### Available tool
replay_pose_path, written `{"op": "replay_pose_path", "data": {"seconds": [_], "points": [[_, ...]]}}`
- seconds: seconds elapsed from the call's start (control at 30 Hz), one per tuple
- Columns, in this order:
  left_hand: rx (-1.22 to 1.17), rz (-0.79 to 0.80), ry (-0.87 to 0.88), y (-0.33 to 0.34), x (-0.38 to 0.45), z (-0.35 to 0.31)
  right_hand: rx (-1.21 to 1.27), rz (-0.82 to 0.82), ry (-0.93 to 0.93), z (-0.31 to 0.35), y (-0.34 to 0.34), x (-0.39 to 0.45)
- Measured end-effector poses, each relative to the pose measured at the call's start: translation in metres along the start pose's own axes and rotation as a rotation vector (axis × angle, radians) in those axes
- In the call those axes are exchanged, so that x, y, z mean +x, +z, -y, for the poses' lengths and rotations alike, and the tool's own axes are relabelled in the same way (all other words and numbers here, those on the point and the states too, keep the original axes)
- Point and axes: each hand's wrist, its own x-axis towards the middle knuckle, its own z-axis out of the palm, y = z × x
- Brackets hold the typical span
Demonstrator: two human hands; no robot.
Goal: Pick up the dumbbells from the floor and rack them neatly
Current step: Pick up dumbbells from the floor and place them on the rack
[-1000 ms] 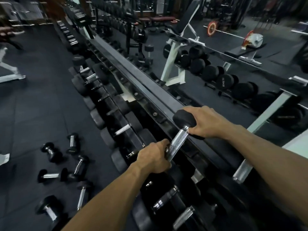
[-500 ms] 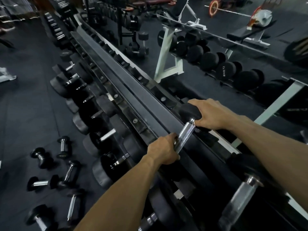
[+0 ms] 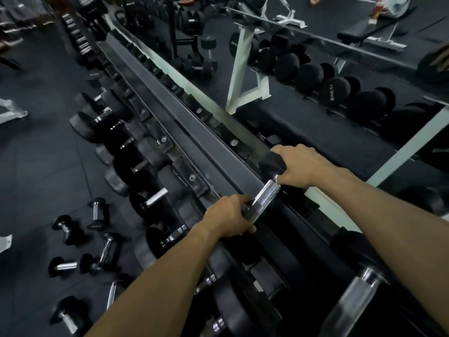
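Compared with a second ago, my two hands keep the same grip on the same dumbbell [image 3: 265,193], but my view has moved closer and lower over the rack [image 3: 209,144]. The loose dumbbells on the floor [image 3: 43,171] now sit nearer to the left edge, and a big chrome handle [image 3: 352,302] has come into view at the lower right.

My left hand [image 3: 229,218] is closed around the near end of the dumbbell; that end is hidden under my fingers. My right hand [image 3: 300,166] is closed over the far black head, and I can see part of this head beside my thumb. Between my hands the knurled chrome handle is bare. The dumbbell lies across the top tier of the rack, with its far head at the long dark rail. I cannot tell if it already rests in a saddle or if I carry its weight.

The top tier is mostly empty saddles running away from me. The lower tier [image 3: 136,164] holds a row of large black dumbbells, side by side, with handles pointing outward. Behind the rack there is a mirror [image 3: 315,113], and it shows another row of round black dumbbells.

On the floor to my left, about six small dumbbells [image 3: 97,215] lie scattered, some touching, at different angles.
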Motion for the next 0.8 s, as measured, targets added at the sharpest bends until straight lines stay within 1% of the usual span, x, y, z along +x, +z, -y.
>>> {"op": "replay_pose_path", "data": {"seconds": [0.2, 0.33, 0.4, 0.5, 0.63, 0.8], "points": [[-0.032, -0.088, 0.018, -0.005, -0.018, 0.006, -0.146, -0.009, 0.006, 0.014, 0.0, -0.006], [-0.023, -0.183, 0.005, -0.016, -0.042, 0.02, -0.136, -0.075, -0.074, 0.048, -0.002, -0.011], [-0.029, -0.221, 0.001, -0.023, -0.06, 0.032, -0.176, -0.093, -0.127, 0.073, -0.002, -0.012], [-0.05, -0.268, -0.051, -0.029, -0.094, 0.06, -0.189, -0.096, -0.197, 0.118, 0.001, -0.016], [-0.109, -0.331, -0.147, -0.021, -0.156, 0.115, -0.141, -0.024, -0.309, 0.19, 0.015, -0.026], [-0.149, -0.379, -0.28, -0.002, -0.24, 0.197, -0.136, 0.049, -0.427, 0.29, 0.058, -0.053]]}}
